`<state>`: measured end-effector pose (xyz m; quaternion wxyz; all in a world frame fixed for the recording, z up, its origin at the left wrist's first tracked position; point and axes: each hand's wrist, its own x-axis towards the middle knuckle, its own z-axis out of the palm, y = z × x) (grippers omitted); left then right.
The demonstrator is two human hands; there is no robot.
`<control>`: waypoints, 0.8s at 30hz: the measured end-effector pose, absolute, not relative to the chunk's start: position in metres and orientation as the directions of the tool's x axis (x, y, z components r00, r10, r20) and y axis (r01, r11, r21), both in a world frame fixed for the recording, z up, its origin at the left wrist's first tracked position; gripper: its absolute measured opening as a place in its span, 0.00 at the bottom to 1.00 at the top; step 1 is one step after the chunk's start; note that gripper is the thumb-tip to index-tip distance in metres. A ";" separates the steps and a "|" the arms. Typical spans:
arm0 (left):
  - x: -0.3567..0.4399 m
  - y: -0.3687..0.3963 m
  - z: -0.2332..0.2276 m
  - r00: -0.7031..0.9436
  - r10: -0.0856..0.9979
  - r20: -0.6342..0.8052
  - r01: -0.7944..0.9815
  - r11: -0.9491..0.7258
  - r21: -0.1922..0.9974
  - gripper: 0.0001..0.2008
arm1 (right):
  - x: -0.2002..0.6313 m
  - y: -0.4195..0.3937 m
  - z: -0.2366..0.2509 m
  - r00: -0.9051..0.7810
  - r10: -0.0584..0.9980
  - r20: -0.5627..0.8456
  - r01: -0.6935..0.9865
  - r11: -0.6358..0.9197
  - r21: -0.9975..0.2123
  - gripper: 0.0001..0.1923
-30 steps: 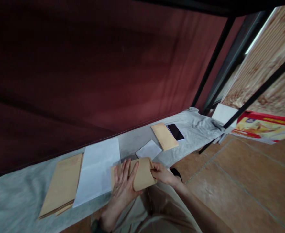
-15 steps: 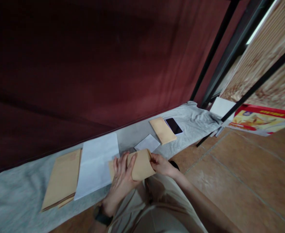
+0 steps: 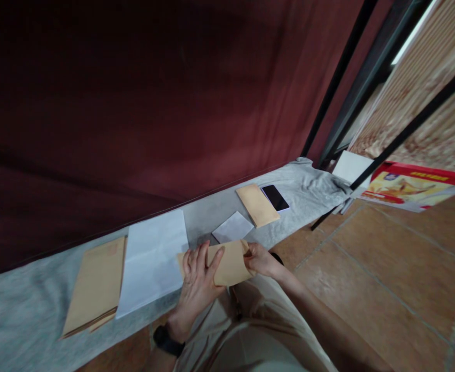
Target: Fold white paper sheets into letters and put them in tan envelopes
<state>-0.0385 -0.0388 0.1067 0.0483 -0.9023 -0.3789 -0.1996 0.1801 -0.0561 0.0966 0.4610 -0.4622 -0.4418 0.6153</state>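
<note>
A brown paper envelope (image 3: 233, 262) lies across the front edge of the cloth-covered bench, above my lap. My left hand (image 3: 202, 271) holds it from above, fingers spread over its left part and the thumb along the near side. At the envelope's right end, my right hand (image 3: 257, 259) is closed on the bent edge; its fingertips are partly hidden by the paper. Just behind the envelope lies a folded white paper (image 3: 233, 226). To the left of my left hand is a larger white sheet (image 3: 153, 261).
A stack of brown envelopes (image 3: 95, 284) lies at the left. Farther right are another brown envelope (image 3: 257, 205) and a phone (image 3: 276, 197). A dark red curtain (image 3: 153, 103) hangs behind the bench. Black poles (image 3: 417, 121) and a colourful box (image 3: 413, 186) stand at the right.
Both hands and the envelope have shifted slightly right. The envelope's right end looks a little flatter between the hands. The view has turned slightly.
</note>
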 end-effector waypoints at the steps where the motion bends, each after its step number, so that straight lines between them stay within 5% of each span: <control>1: -0.038 -0.039 0.108 0.636 0.660 0.400 0.701 -0.710 0.057 0.45 | 0.179 -0.056 0.095 -0.110 0.981 -0.162 -0.166 -0.179 -0.970 0.12; 12: -0.030 -0.035 0.094 0.611 0.693 0.382 0.723 -0.685 0.087 0.44 | 0.183 -0.054 0.087 -0.026 0.993 -0.115 -0.147 -0.118 -0.982 0.10; 19: -0.038 -0.029 0.089 0.610 0.704 0.364 0.717 -0.686 0.123 0.43 | 0.198 -0.053 0.088 -0.022 0.988 -0.154 -0.291 -0.154 -0.944 0.14; 24: -0.035 -0.024 0.087 0.672 0.665 0.327 0.649 -0.741 0.173 0.52 | 0.194 -0.054 0.088 -0.054 0.978 -0.201 -0.273 -0.208 -0.939 0.13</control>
